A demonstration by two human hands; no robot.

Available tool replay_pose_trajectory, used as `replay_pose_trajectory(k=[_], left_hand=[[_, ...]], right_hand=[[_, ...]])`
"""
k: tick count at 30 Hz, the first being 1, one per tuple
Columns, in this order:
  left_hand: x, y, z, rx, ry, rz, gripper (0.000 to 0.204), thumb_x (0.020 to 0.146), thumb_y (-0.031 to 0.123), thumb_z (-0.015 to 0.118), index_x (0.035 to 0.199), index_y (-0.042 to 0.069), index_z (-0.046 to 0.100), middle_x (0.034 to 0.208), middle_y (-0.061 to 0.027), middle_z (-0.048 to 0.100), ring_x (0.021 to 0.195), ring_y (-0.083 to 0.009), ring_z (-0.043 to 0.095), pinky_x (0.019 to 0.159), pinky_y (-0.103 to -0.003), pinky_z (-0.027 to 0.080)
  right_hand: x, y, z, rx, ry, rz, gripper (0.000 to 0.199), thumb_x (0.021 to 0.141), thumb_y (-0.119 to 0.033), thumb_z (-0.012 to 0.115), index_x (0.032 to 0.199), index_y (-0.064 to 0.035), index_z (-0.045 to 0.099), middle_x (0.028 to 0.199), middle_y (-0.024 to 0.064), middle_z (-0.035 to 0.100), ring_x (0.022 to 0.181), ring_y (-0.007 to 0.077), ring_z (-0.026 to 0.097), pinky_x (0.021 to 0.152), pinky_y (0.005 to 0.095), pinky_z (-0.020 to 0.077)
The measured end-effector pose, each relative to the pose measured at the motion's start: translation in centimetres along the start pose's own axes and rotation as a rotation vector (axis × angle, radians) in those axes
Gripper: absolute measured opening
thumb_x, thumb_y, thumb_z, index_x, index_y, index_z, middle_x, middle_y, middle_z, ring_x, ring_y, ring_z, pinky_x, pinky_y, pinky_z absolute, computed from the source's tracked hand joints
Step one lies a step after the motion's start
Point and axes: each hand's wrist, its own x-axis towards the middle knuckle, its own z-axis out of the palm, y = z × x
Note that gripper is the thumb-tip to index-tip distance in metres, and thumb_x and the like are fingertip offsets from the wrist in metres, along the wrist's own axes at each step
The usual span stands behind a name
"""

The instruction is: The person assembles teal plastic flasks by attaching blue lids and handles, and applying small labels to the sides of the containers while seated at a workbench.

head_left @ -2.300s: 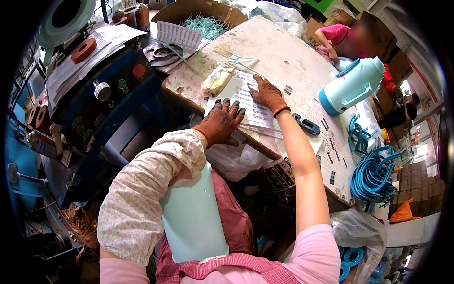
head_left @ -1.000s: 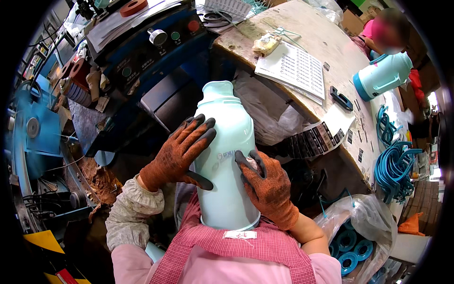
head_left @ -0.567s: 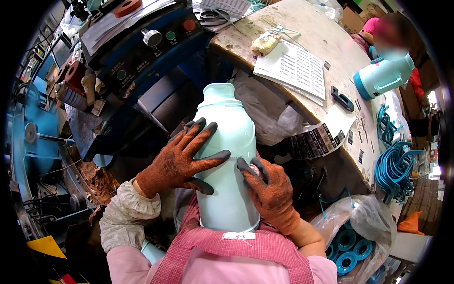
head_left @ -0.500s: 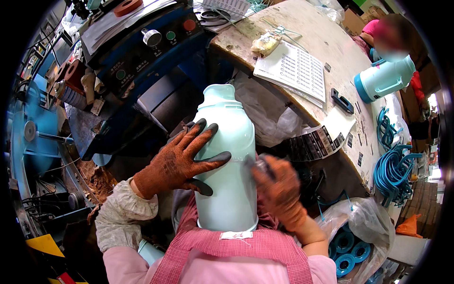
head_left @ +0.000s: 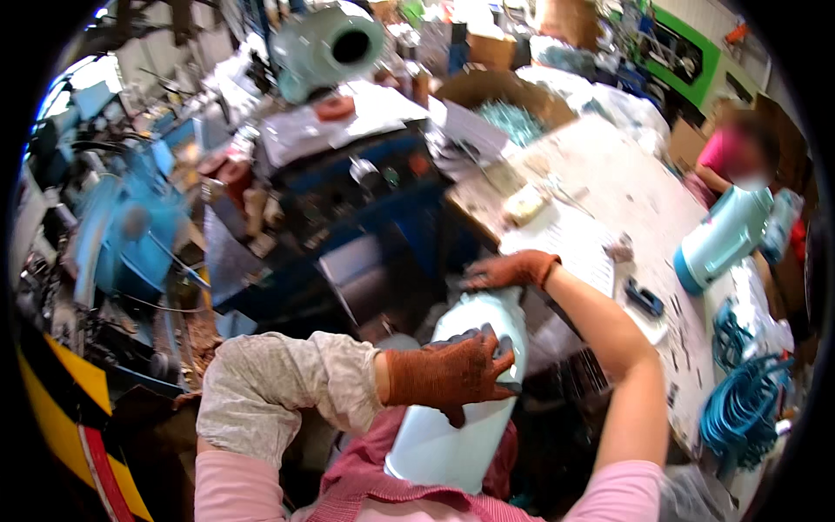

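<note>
A pale mint-green thermos flask (head_left: 448, 444) lies slanted across my lap, its neck end pointing away from me. My left hand (head_left: 452, 370), in a brown-orange glove with dark fingertips, lies across the upper body of the flask, fingers curved round its far side. At the neck end is my right hand (head_left: 504, 271), in a similar glove, its fingers bent over the top. That glove hides the neck, and its fingertips are blurred, so anything small under them cannot be made out.
A dark blue machine (head_left: 374, 200) with control knobs stands ahead. On the worktable (head_left: 583, 157) at right are label sheets (head_left: 570, 239), a black tool (head_left: 644, 297) and another mint flask (head_left: 726, 239). Coiled blue straps (head_left: 739, 404) hang by its edge. Someone in pink sits beyond.
My right hand has moved from the flask's right side up to its neck. The flask has tilted, its neck swinging right, with my left hand still on it. My view has lifted and turned left.
</note>
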Motion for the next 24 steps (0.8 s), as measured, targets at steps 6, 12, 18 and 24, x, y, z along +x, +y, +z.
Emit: replay_pose_trajectory(k=[6,12,18,24], left_hand=[[-9.0,-13.2,-7.8,0.281,0.456,-0.697,0.028,0.077,0.015,0.058,0.103,0.005,0.056,0.100,-0.0145,0.059,0.073,-0.0263,0.062,0.057,-0.034,0.052],[-16.8,-24.1,-9.9,0.918,0.228,-0.844,0.006,0.075,0.014,0.057,0.078,0.010,0.058,0.066,-0.0089,0.058,0.060,-0.0246,0.062,0.051,-0.035,0.050],[-7.7,-2.2,-10.3,0.852,0.578,-0.363,0.009,0.066,0.015,0.061,0.069,0.007,0.058,0.062,-0.0078,0.050,0.055,-0.0237,0.053,0.049,-0.035,0.045],[-3.1,7.2,-3.7,0.425,-0.256,-0.068,0.016,0.074,0.015,0.059,0.083,0.002,0.064,0.077,-0.0113,0.060,0.069,-0.0293,0.059,0.063,-0.041,0.050]], right_hand=[[-15.4,-1.2,-2.0,0.612,0.571,-0.341,0.042,0.083,-0.037,0.061,0.112,-0.0075,0.057,0.109,0.0081,0.056,0.101,0.0176,0.049,0.090,0.0310,0.0385],[-20.0,1.5,1.5,0.321,1.633,-0.505,0.046,0.067,-0.005,0.068,0.110,-0.0043,0.051,0.115,0.0109,0.047,0.110,0.0232,0.045,0.096,0.0341,0.0356],[-17.4,4.1,-1.0,-0.036,2.122,-0.339,0.047,0.065,0.001,0.070,0.109,-0.0069,0.055,0.115,0.0114,0.048,0.111,0.0270,0.045,0.098,0.0357,0.0355],[-11.5,-4.6,-7.3,-0.160,2.190,-0.561,0.043,0.062,-0.008,0.076,0.102,-0.0117,0.060,0.113,0.0103,0.050,0.110,0.0281,0.044,0.096,0.0392,0.0345]])
